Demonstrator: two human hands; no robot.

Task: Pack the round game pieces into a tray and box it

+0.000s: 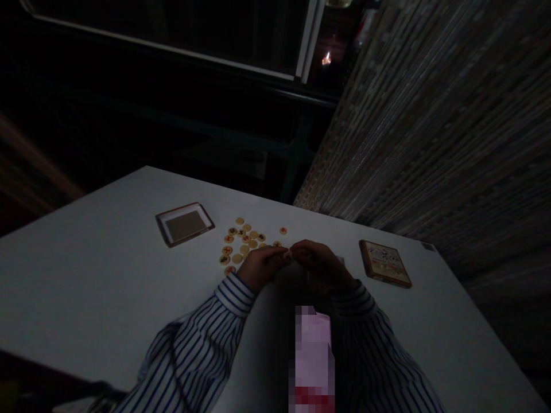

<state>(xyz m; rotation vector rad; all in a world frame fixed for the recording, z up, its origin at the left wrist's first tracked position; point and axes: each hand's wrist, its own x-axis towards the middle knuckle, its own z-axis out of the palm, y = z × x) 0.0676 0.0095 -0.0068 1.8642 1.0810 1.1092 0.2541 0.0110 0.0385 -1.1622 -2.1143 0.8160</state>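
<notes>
Both my hands meet over the middle of the white table [107, 275], fingertips pinched together. Between the fingers of my left hand [262, 267] and my right hand [321, 261] is a small round Chinese chess piece [288, 254]. Several more pieces lie scattered just beyond and left of my left hand, among them one with a red mark [227, 250] and one with a dark mark [224, 260]. Some show a plain face. A single red-marked piece [283, 230] lies apart, beyond my fingertips. Something pale under my right hand is mostly hidden.
An open shallow box half [164, 230] stands at the back left. To the right lies a box lid with printed characters [387, 264]. A pink phone-like object, partly pixelated, is near me [316, 350]. A bead curtain [396, 115] hangs behind the table's right side.
</notes>
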